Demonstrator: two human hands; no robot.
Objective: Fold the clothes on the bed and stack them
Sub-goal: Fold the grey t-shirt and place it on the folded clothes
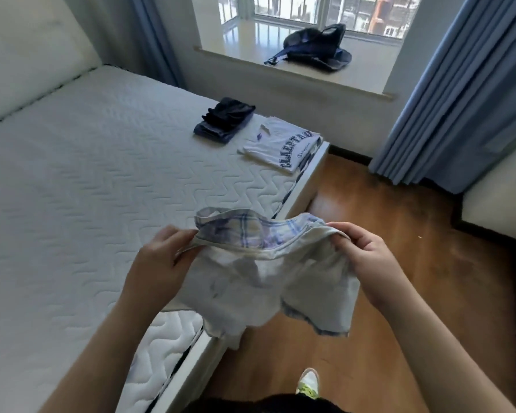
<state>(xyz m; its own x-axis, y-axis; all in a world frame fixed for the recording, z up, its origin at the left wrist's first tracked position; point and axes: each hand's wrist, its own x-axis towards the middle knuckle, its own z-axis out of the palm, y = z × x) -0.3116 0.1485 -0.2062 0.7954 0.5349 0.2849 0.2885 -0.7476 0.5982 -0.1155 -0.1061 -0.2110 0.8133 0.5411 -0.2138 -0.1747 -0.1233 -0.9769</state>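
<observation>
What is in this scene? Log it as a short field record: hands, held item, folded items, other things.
left hand: grips one end of the shorts' waistband
right hand: grips the other end of the waistband
held item: pale shorts with plaid lining, held up over the bed edge, not yet folded
folded items: white printed T-shirt and dark clothes pile, side by side near the mattress corner
surface: white quilted mattress
other: dark bag on the windowsill

Two hands (161, 257) (367, 257), one pair of pale shorts (268, 281), two folded stacks (224, 120) (283, 144), one bag (316, 46).
</observation>
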